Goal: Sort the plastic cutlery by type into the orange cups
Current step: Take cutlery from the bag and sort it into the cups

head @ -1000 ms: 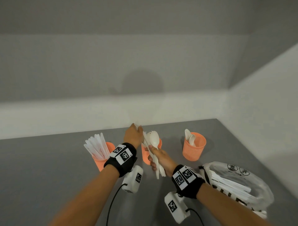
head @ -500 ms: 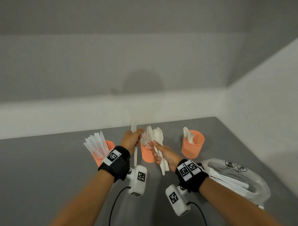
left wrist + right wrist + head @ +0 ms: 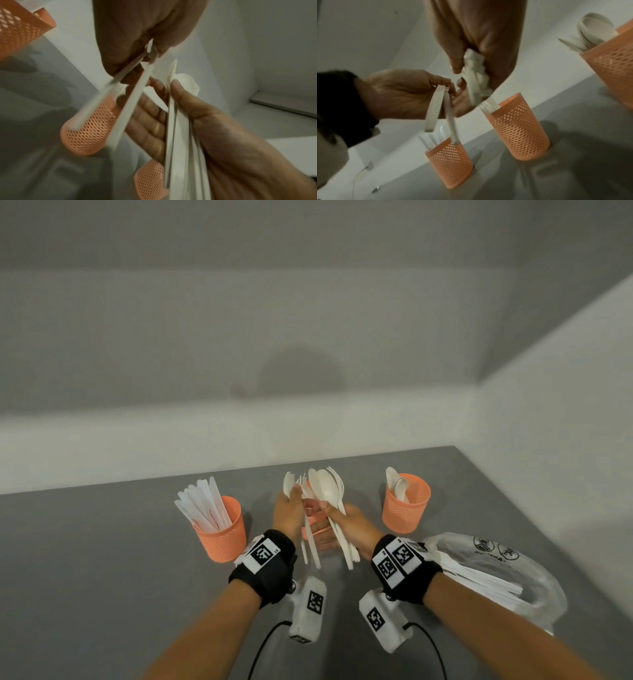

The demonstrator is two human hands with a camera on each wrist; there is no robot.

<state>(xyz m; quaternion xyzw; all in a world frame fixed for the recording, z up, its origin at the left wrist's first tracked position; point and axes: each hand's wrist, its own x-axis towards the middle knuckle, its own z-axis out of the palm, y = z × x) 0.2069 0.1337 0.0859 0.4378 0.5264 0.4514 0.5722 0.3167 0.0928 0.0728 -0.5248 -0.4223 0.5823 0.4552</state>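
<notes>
Left of the left hand (image 3: pixel 288 513), a knife-filled orange cup (image 3: pixel 221 530) is seen. Two white utensils (image 3: pixel 310 542) are pinched by that hand; spoons (image 3: pixel 329 491) are gripped by the right hand (image 3: pixel 349 525). Behind both, a fork cup (image 3: pixel 518 127) stands; rightward, a spoon cup (image 3: pixel 406 503), then a bag (image 3: pixel 496 577).

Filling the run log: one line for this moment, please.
left hand: pinches two pieces | right hand: grips spoon bundle | over middle cup
</notes>
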